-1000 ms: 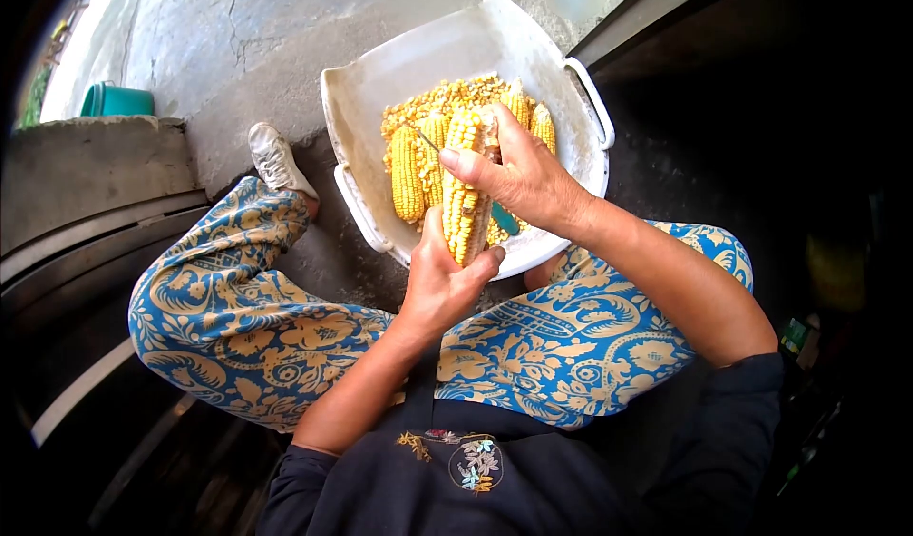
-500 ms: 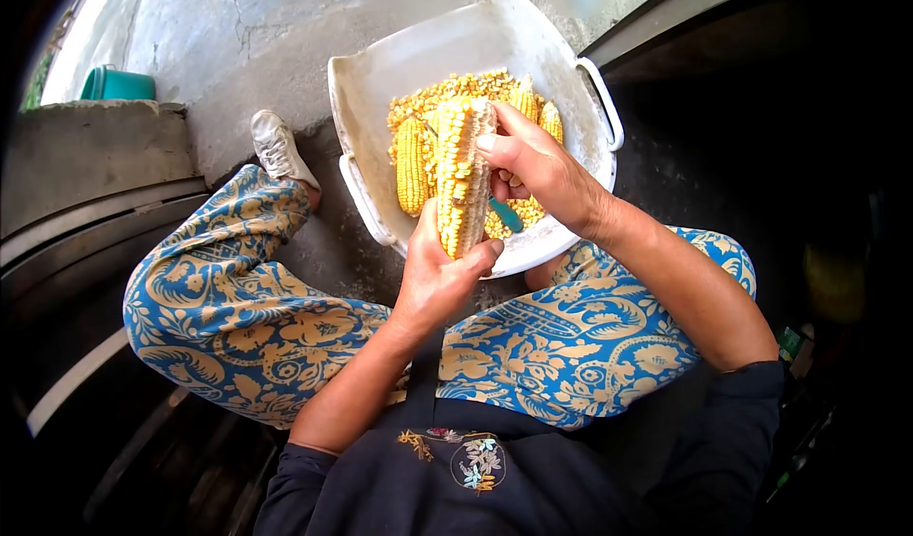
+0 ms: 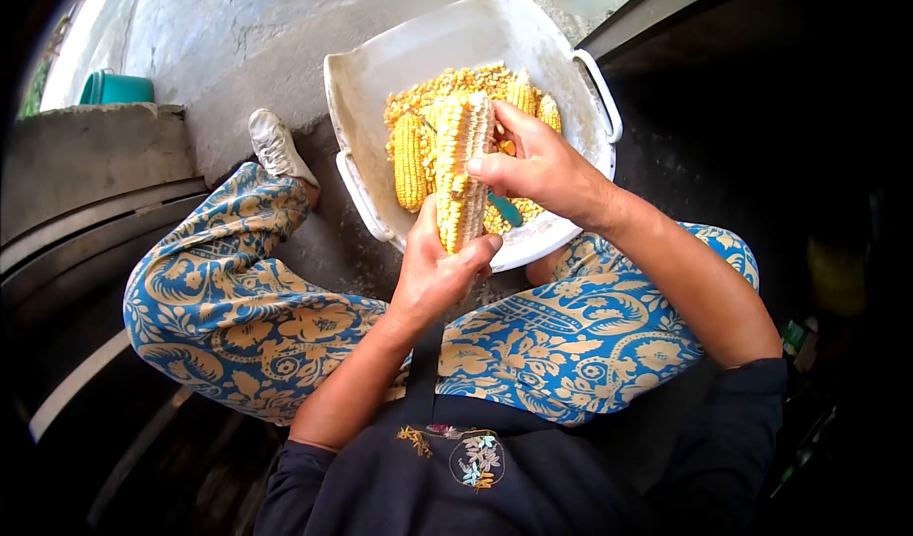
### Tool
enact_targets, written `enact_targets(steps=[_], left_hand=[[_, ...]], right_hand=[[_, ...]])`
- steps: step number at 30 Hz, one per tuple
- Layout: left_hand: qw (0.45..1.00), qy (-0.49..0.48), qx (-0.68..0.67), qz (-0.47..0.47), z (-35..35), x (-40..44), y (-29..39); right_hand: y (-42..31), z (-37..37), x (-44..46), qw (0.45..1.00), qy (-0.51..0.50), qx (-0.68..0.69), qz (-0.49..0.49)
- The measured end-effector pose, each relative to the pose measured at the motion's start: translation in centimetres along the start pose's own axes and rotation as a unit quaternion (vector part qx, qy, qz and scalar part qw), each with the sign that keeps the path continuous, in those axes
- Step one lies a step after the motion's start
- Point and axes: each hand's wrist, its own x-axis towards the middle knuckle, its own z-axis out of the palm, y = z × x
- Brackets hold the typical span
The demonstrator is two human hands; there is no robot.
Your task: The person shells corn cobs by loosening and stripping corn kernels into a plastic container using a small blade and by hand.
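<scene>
My left hand [image 3: 434, 277] is closed round the lower end of a corn cob [image 3: 456, 179], which stands nearly upright over a white tub [image 3: 366, 84]. Yellow kernels cover the cob's left side, while its right side is stripped bare. My right hand [image 3: 544, 170] grips the upper part, its thumb pressed against the edge of the kernel rows and its fingers behind the cob. Below, in the tub, lie loose kernels [image 3: 471, 81] and several unstripped cobs, one a full yellow cob [image 3: 410, 163] at the left. A green handle [image 3: 505, 210] shows partly beneath my right hand.
The tub, with a white handle [image 3: 602, 97] at its right, stands between my legs in patterned trousers [image 3: 266, 312]. A white shoe [image 3: 278, 144] rests on the grey concrete floor [image 3: 276, 41]. Far left, a green bucket [image 3: 119, 88] stands by a low concrete ledge [image 3: 95, 160].
My right thumb has moved down and left across the cob, onto the edge of the kernels. My left hand keeps its hold at the lower end.
</scene>
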Motion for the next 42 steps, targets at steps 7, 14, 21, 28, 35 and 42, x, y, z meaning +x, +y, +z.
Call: enact_targets(steps=[7, 14, 21, 28, 35, 42], left_hand=[[1.000, 0.010, 0.010, 0.012, -0.1, 0.1, -0.1], [0.996, -0.059, 0.037, 0.058, -0.7, 0.4, -0.4], [0.983, -0.015, -0.167, 0.078, -3.6, 3.0, 1.1], [0.987, 0.028, -0.131, 0.084, -2.7, 3.2, 0.8], [0.955, 0.050, -0.288, 0.039, -2.6, 3.0, 1.1], [0.941, 0.095, -0.323, 0.040, -3.2, 3.7, 1.7]], right_hand=[[-0.7, 1.2, 0.2, 0.999, 0.033, 0.014, -0.035], [0.3, 1.3, 0.1, 0.996, 0.041, -0.076, -0.027], [0.0, 1.7, -0.7, 0.987, -0.085, -0.129, -0.033], [0.2, 2.5, -0.8, 0.983, -0.149, -0.108, -0.005], [0.1, 2.9, -0.7, 0.987, -0.146, 0.015, 0.070], [0.4, 2.7, -0.2, 0.990, -0.128, 0.043, 0.039]])
